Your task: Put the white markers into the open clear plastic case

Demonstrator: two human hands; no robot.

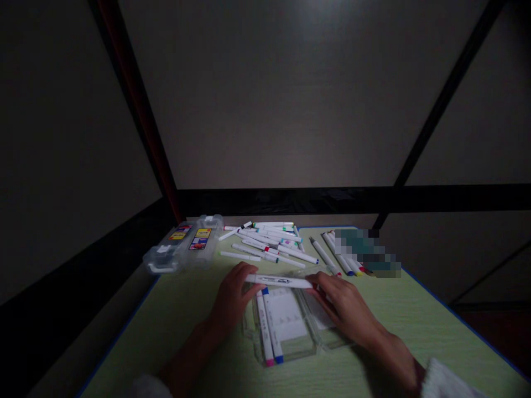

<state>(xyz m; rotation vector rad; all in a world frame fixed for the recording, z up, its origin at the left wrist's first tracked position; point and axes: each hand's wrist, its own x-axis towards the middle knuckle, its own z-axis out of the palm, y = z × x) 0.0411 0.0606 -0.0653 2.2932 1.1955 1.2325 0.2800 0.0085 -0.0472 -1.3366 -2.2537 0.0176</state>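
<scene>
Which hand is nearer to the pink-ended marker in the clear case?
Left. The left hand is close to the far end of the pink-ended marker; the right hand is farther, to its right.

The right hand (343,305) covers the right end of the held white marker (280,281) and part of the open clear case (299,350) below; the marker's print is too small to read, as is the lettering on the labels (201,239) at far left. At far right, coarse blocks mask whatever lies beside the row of markers (336,254), and in the far pile of markers (271,234) several partly hide one another. The near picture edge cuts off the table (415,326) and both sleeves (448,381).
</scene>
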